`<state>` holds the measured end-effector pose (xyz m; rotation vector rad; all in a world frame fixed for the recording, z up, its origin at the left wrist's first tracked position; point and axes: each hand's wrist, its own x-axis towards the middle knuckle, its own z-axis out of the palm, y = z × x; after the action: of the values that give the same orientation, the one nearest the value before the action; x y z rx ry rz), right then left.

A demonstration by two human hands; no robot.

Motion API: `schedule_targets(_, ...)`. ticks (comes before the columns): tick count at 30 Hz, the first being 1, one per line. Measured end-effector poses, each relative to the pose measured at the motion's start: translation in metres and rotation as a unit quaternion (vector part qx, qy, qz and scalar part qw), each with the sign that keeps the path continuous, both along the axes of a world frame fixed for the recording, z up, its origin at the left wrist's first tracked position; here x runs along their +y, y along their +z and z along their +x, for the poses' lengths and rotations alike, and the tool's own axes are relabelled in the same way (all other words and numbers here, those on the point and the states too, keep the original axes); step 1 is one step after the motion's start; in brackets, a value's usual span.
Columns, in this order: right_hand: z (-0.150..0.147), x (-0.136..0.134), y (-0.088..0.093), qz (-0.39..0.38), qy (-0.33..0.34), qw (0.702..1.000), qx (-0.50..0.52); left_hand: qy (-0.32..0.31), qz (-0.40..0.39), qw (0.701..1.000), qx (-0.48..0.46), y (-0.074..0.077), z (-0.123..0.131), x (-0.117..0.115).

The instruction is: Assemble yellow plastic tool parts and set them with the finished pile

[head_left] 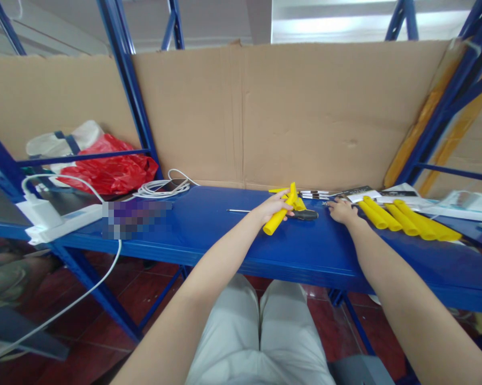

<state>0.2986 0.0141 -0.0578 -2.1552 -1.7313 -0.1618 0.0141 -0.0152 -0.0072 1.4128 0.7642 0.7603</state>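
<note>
A red plastic bag (108, 163) lies crumpled at the far left, with a pale bag (87, 131) behind it; what either contains cannot be seen. A coiled white cable (160, 188) lies to the right of the red bag, and a white power strip (70, 222) with a plug block (40, 212) sits nearer the front.

The left arm reaches forward and inward over the blue worktop (208, 230), and the left hand (278, 207) has its fingers wrapped around a yellow tube (274, 222), tilted with its open end towards the person. More yellow pieces (299, 204) show just behind that hand; whether they are joined to the tube cannot be told. A screwdriver (306, 215) lies on the worktop, its shaft passing behind the left wrist.

The right arm stretches forward, palm down, and the right hand (342, 210) rests with bent fingers beside small metal parts (325, 203); whether it pinches one cannot be told. To its right, other yellow tubes (410, 220) lie side by side, near printed packets (359, 192) at the cardboard (305, 112).
</note>
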Motion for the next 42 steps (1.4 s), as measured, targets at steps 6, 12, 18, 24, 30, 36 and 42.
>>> schedule_targets(6, -0.01, -0.008, 0.009, -0.024, -0.014, 0.999, -0.03, -0.006, 0.002, 1.0, -0.004, 0.001, 0.0, -0.004)
schedule_targets(12, -0.02, -0.017, 0.02, -0.021, -0.007, 0.997, -0.073, -0.019, 0.007, 1.0, -0.004, 0.003, -0.001, -0.006)
schedule_targets(18, -0.022, -0.017, 0.022, -0.026, -0.016, 0.996, -0.082, -0.023, 0.005, 1.0, -0.013, 0.0, 0.0, -0.001)
schedule_targets(24, -0.023, -0.018, 0.023, -0.051, -0.009, 0.994, -0.099, -0.022, -0.004, 0.999, -0.033, -0.002, 0.001, 0.003)
schedule_targets(30, -0.027, -0.011, 0.026, 0.021, 0.019, 0.999, -0.021, -0.016, -0.021, 0.999, -0.042, -0.003, 0.002, 0.005)
schedule_targets(36, -0.051, -0.01, 0.039, 0.194, 0.138, 0.954, 0.182, -0.032, -0.033, 0.996, -0.074, -0.005, 0.003, 0.006)
schedule_targets(42, -0.086, -0.011, 0.04, 0.262, 0.273, 0.88, 0.287, -0.055, -0.038, 0.993, -0.097, -0.005, 0.005, 0.004)
